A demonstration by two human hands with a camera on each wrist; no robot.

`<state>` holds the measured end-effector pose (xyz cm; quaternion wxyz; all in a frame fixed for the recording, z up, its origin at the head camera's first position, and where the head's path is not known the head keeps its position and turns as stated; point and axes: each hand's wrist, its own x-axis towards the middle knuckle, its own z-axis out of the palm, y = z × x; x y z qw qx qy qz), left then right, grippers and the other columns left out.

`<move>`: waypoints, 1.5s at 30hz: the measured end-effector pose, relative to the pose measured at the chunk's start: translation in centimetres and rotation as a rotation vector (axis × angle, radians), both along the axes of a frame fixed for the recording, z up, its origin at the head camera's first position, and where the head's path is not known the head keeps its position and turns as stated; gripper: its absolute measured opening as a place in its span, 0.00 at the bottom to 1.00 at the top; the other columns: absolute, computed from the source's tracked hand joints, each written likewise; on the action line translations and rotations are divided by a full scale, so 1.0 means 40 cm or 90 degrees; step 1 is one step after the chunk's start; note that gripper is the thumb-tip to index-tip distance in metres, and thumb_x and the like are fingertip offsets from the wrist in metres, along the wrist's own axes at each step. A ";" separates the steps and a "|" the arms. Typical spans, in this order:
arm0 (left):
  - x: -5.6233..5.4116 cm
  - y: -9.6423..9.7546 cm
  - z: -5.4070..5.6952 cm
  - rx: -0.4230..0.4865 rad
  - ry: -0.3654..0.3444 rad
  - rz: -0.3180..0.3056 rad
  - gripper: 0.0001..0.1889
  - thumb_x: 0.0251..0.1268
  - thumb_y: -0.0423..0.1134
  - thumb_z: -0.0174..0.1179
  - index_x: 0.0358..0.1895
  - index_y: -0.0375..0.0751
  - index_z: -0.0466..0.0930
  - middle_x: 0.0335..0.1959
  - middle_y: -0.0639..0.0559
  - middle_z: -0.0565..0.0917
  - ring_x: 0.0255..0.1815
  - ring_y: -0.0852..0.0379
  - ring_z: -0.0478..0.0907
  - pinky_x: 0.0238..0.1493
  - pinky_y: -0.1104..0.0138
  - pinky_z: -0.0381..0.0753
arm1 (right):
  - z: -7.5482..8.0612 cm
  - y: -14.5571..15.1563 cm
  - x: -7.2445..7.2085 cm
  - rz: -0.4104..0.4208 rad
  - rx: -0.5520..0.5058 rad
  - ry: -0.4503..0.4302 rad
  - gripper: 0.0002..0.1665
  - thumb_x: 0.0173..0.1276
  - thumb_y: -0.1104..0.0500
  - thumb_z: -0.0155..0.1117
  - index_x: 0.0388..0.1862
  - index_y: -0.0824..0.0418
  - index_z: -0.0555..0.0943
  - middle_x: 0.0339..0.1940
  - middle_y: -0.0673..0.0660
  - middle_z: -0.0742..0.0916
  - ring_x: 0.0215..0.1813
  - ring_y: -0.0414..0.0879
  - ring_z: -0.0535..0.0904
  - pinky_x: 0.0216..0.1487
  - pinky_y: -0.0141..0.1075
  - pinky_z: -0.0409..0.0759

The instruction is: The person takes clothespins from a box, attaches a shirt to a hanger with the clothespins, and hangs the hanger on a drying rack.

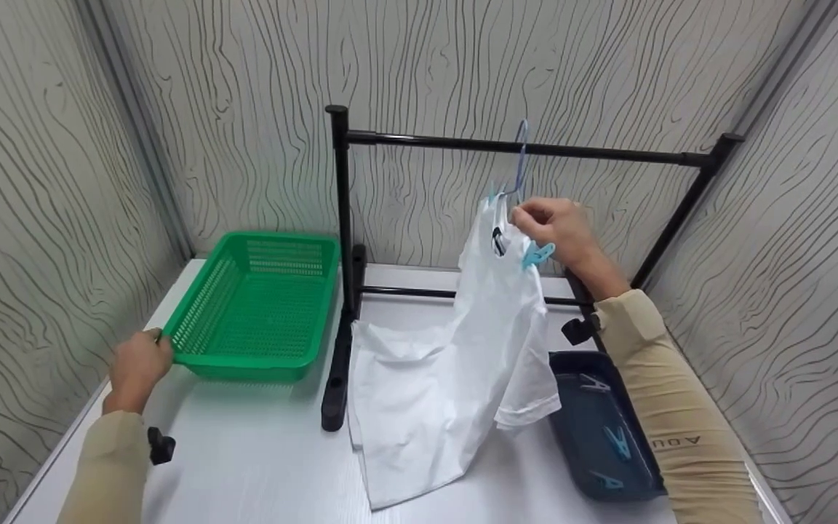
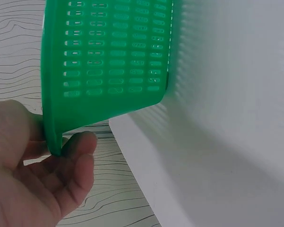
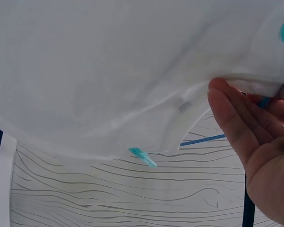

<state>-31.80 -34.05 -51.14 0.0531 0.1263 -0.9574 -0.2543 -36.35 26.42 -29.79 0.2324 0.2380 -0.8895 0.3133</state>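
Observation:
My left hand grips the near left corner of a green perforated plastic basket, its thumb and fingers around the rim in the left wrist view. A white T-shirt hangs on a blue hanger, its lower part draped over the table. At the shirt's neckline, my right hand pinches the collar fabric, fingers along its edge in the right wrist view; the thumb is partly hidden there. One light-blue clothespin clips the near shoulder, and another clothespin sits at the far shoulder.
The hanger's hook is over the top bar of a black rack, whose left foot stands between basket and shirt. On the right, under my forearm, a dark blue tray holds several clothespins. Patterned walls enclose the white table.

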 end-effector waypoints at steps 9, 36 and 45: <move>0.005 0.011 0.001 0.002 0.014 -0.007 0.25 0.76 0.38 0.40 0.64 0.18 0.65 0.48 0.28 0.78 0.32 0.46 0.73 0.30 0.60 0.72 | -0.014 -0.009 -0.003 0.013 -0.010 -0.008 0.13 0.73 0.54 0.59 0.39 0.61 0.86 0.30 0.55 0.86 0.27 0.38 0.74 0.27 0.24 0.71; 0.004 0.038 0.004 -0.001 -0.004 -0.010 0.26 0.78 0.40 0.38 0.66 0.20 0.63 0.50 0.27 0.78 0.35 0.45 0.74 0.35 0.57 0.75 | -0.070 -0.020 -0.021 0.012 0.011 -0.037 0.12 0.73 0.55 0.59 0.37 0.61 0.86 0.26 0.54 0.84 0.26 0.42 0.73 0.27 0.27 0.70; -0.003 0.030 0.015 0.008 -0.039 -0.019 0.28 0.77 0.42 0.38 0.67 0.19 0.61 0.56 0.25 0.74 0.42 0.40 0.73 0.40 0.53 0.74 | -0.078 -0.018 -0.013 0.037 0.014 -0.045 0.13 0.73 0.55 0.59 0.36 0.61 0.85 0.23 0.52 0.82 0.24 0.40 0.72 0.25 0.27 0.70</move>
